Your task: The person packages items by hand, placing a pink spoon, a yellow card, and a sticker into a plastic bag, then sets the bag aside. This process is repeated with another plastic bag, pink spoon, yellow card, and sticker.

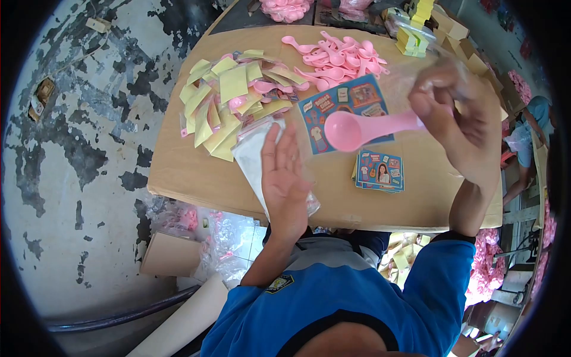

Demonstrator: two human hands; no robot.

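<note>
Raised over the right side of the table, my right hand (455, 113) is closed on a clear plastic bag. A pink spoon (351, 130) and a blue printed card (318, 113) show in or behind the clear plastic. My left hand (284, 178) is open, fingers spread, above a stack of clear bags (250, 163). A small pile of blue cards (380, 171) lies on the cardboard-covered table (333, 208). Farther back is a heap of loose pink spoons (339, 56). To its left lie packed bags with yellow cards (232, 83).
Yellow card stacks (411, 41) stand at the back right, beside cardboard boxes (449, 27). A pink bundle (285, 9) sits beyond the table. Plastic bags and a cardboard piece (169, 254) lie below the front left edge. Another person (526, 140) is at the far right.
</note>
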